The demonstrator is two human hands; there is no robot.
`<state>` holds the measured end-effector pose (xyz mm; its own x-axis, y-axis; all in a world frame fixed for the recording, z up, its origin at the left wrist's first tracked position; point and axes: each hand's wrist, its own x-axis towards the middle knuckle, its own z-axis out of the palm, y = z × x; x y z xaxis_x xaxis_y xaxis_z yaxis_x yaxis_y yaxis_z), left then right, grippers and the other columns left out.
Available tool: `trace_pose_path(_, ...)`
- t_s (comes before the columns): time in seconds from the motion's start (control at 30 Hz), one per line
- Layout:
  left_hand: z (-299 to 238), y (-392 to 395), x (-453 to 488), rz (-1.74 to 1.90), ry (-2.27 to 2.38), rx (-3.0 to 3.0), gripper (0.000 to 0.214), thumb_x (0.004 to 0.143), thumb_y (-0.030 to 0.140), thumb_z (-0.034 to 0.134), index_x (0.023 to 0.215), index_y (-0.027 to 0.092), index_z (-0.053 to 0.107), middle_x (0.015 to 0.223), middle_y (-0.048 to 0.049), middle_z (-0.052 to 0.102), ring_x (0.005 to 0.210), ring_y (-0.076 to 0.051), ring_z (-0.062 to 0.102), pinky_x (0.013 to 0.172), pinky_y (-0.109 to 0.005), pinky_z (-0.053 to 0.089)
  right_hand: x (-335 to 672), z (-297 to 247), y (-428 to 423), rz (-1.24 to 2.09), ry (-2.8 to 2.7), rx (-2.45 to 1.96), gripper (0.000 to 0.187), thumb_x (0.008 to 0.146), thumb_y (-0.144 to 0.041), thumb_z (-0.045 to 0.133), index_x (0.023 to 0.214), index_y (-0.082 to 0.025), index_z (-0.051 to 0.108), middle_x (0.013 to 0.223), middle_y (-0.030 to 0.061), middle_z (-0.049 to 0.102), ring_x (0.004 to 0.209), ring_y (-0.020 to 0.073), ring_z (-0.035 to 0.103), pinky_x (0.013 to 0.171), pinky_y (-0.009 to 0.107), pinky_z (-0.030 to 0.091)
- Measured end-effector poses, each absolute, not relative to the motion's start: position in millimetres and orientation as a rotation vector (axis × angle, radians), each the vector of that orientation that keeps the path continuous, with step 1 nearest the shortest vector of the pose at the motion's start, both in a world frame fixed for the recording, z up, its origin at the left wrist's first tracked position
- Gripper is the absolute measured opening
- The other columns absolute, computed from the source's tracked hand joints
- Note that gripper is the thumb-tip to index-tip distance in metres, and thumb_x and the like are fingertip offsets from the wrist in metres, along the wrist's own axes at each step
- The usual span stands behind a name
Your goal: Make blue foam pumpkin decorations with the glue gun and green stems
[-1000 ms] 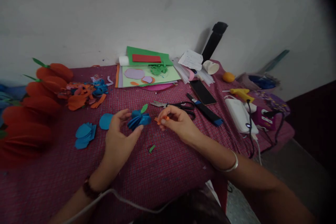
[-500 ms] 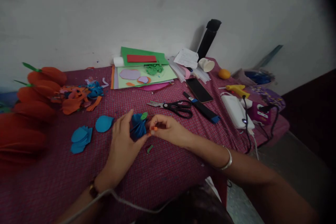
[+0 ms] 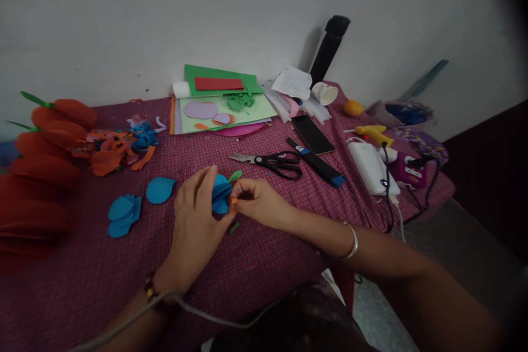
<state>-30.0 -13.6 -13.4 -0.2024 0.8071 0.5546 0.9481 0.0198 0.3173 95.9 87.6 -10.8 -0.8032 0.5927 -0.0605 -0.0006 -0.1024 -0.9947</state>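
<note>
My left hand [image 3: 196, 217] is curled around a blue paper flower [image 3: 221, 198], its petals showing between thumb and fingers. A green leaf-shaped piece [image 3: 235, 176] sticks out at the flower's upper right. My right hand [image 3: 258, 202] pinches a small orange piece [image 3: 234, 201] against the flower's right side; whether it is fixed there I cannot tell. Left of my hands lie a single blue petal [image 3: 160, 191] and a small pile of blue petals [image 3: 124, 214]. A green scrap [image 3: 235, 228] rests on the cloth just below my fingers.
Black-handled scissors [image 3: 272, 162], a cutter knife [image 3: 317, 164] and a phone [image 3: 312, 135] lie beyond my hands. Coloured sheets [image 3: 264, 113] are at the back. Orange paper pumpkins [image 3: 37, 170] and scraps [image 3: 109, 151] stand left. A yellow glue gun [image 3: 374, 134] and white power bank [image 3: 368, 166] are right.
The blue flower has turned in my left hand, so its petals show lighter and the green leaf points to the right. My right hand has come closer with the orange piece.
</note>
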Motion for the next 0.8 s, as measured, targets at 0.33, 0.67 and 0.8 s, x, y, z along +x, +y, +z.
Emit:
trace_pose_path(0.33,-3,-23,-31,-0.876,-1.689,-1.959,0.066,0.076,0.028,0.074,0.135,0.024,0.045,0.132,-0.0148,0.055,0.126,-0.034,0.049,0.108,-0.055,0.035,94,-15,94,1.938,-1.758,-0.73,0.015,0.071,-0.007,0.059,0.063,-0.017,0.051,0.06,-0.006,0.054,0.055,0.008,0.05,0.057,0.021,0.04)
trace_pose_path(0.67,3,-18,-61,-1.876,-2.561,-1.602,0.022,0.079,0.034,0.064,0.096,0.02,0.063,0.089,-0.0037,0.069,0.081,-0.02,0.067,0.076,-0.036,0.055,108,-1,97,0.966,-2.485,-0.307,0.017,0.079,0.0,0.051,0.079,-0.017,0.055,0.081,0.0015,0.062,0.081,0.0145,0.057,0.077,0.027,0.043)
trace_pose_path(0.8,-3,-15,-64,-1.625,-2.467,-1.843,0.029,0.072,0.027,0.066,0.101,0.022,0.063,0.09,-0.0038,0.068,0.078,-0.02,0.065,0.07,-0.035,0.054,111,3,93,0.543,-2.728,-0.186,0.011,0.089,-0.009,0.05,0.084,-0.016,0.057,0.087,0.0061,0.062,0.084,0.0179,0.055,0.081,0.03,0.044)
